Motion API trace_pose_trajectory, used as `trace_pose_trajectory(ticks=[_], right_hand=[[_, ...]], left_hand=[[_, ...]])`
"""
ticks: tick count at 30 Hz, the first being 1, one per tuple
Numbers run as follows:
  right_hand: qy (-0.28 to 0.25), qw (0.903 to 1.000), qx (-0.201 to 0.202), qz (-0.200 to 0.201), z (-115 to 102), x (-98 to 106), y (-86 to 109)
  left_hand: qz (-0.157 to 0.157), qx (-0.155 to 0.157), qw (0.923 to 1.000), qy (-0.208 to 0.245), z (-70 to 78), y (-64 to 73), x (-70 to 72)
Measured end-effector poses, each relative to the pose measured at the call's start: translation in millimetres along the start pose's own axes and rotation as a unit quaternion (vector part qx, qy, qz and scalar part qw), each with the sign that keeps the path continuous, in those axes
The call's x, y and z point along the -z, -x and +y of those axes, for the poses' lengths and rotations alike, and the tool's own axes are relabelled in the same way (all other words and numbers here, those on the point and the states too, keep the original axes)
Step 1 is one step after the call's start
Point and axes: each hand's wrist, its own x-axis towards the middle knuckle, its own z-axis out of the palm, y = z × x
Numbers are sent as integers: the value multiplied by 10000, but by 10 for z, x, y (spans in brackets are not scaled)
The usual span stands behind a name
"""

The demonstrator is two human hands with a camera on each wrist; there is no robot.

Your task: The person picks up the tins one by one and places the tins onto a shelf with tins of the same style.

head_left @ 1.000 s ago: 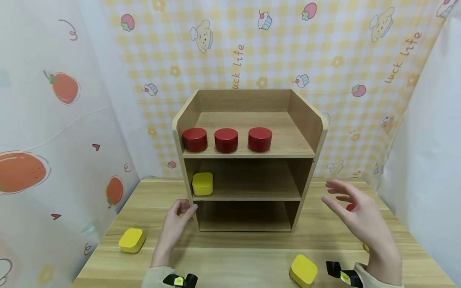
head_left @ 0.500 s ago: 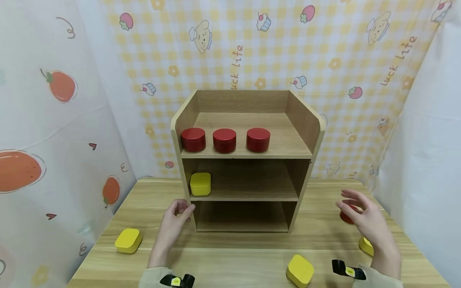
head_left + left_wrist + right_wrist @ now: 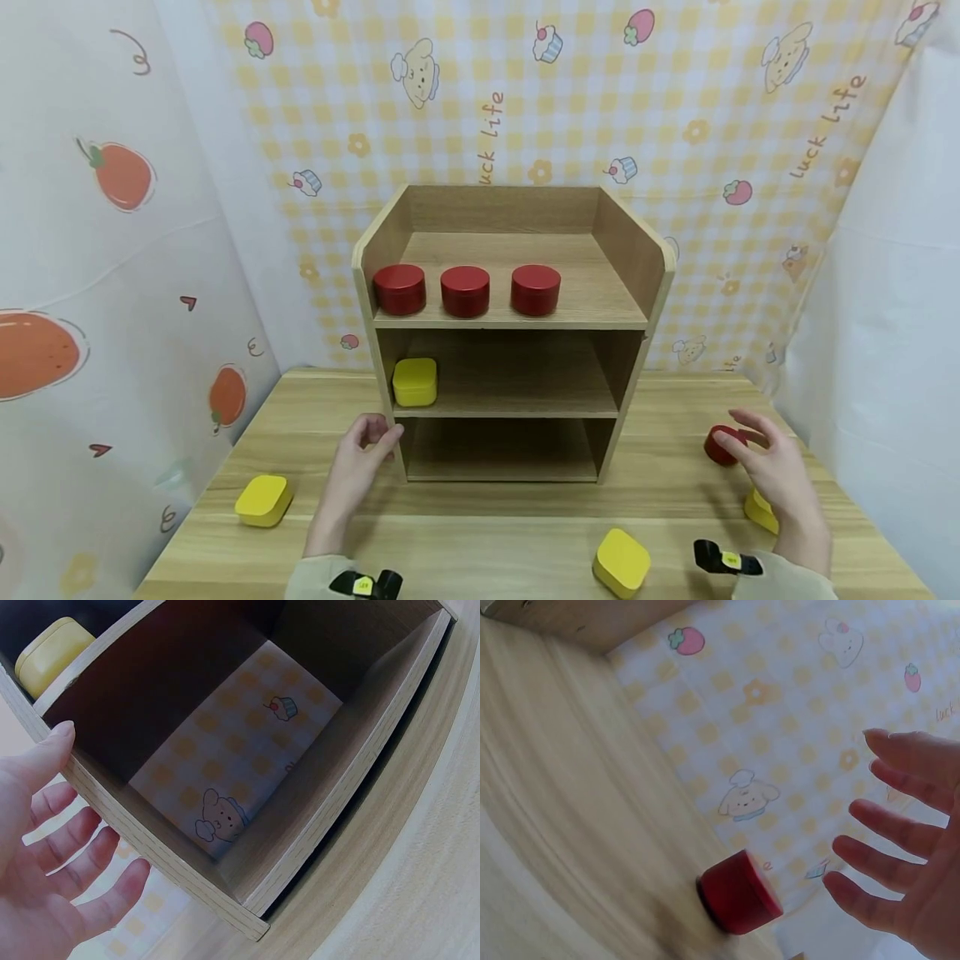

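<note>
My left hand (image 3: 358, 457) is at the left side panel of a wooden shelf unit (image 3: 502, 323). In the left wrist view, the thumb (image 3: 58, 742) lies over the panel's front edge and the other fingers sit along its outer side. To the right, my right hand (image 3: 774, 467) hovers by a red round tin (image 3: 722, 446) on the table, thumb and fingers spread apart. The right wrist view shows a gap between those fingers (image 3: 877, 862) and the red tin (image 3: 739, 892). Three more red round tins (image 3: 465, 292) stand along the top shelf, and a yellow square tin (image 3: 415, 382) is at the left of the middle shelf.
On the wooden table (image 3: 487, 542), one yellow square tin (image 3: 264, 500) lies at the left and another yellow square tin (image 3: 622, 563) at front centre. A third yellow square tin (image 3: 761, 510) is partly hidden by the right wrist. Patterned cloth (image 3: 487, 92) hangs behind.
My right hand has moved down and to the right, to the red tin, which now shows more fully. My left hand has kept its place at the shelf unit. The view has shifted slightly.
</note>
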Motion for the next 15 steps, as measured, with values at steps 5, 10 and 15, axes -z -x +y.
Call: trace_pose_trajectory(ticks=[5,10,15], right_hand=[[-111,9991,-402,-73,108,-3,-36],[-276,9970,-706,-149,214,-12,-88],[-173,9946,-950,-374,271,-24,-130]], left_hand=[[-11,12,10000,-16,9,5,1],[-3,40,10000,25,8,9,3],[14,7,10000,12,2,16,11]])
